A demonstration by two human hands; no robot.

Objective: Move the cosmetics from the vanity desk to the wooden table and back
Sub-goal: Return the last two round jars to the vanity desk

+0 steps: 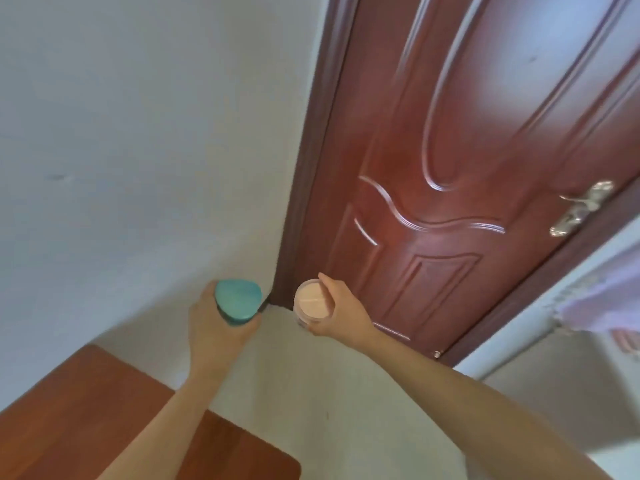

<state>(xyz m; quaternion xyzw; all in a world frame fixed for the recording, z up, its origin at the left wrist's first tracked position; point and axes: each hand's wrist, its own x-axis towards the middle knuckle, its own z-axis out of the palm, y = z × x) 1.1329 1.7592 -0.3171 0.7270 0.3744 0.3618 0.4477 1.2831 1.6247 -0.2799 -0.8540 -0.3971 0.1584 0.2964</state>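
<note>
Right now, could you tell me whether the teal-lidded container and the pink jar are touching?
Apart. The head view shows door frame between the teal-lidded container and the pink jar.

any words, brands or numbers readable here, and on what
None can be read in this view.
teal-lidded container, held in the left hand: lid plain, sides hidden by the fingers.
pink-lidded jar, held in the right hand: faint lines on the lid, no letters to make out.
door and door handle: no markings.
</note>
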